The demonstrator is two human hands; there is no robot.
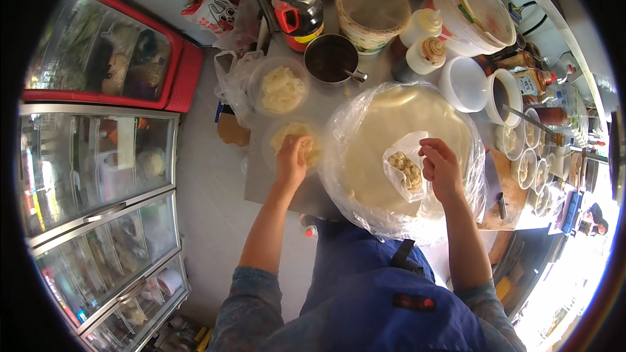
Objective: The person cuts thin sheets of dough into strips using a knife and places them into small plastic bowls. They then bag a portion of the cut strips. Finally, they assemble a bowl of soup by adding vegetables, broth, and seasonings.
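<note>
My left hand (292, 156) is over a clear plastic bowl (268, 165) of pale, thin food pieces (279, 138). Its fingers curl down at the food, and whether anything is between the fingertips is hard to see. With bent fingers, my right hand (441, 168) holds the right edge of a small plastic bag (390, 154). The bag gapes open and contains beige cubed food (407, 171). Beneath it is a large round, pale yellow mass (376, 127) in clear plastic wrapping (337, 176).
Behind the hands are a second bowl of pale slices (282, 89), a dark pot (331, 58), a large sauce bottle (297, 7), a lidded tub (372, 14) and squeeze bottles (425, 54). A knife (502, 205) and several food cups (525, 168) lie right. Glass-doored refrigerators (102, 166) stand left.
</note>
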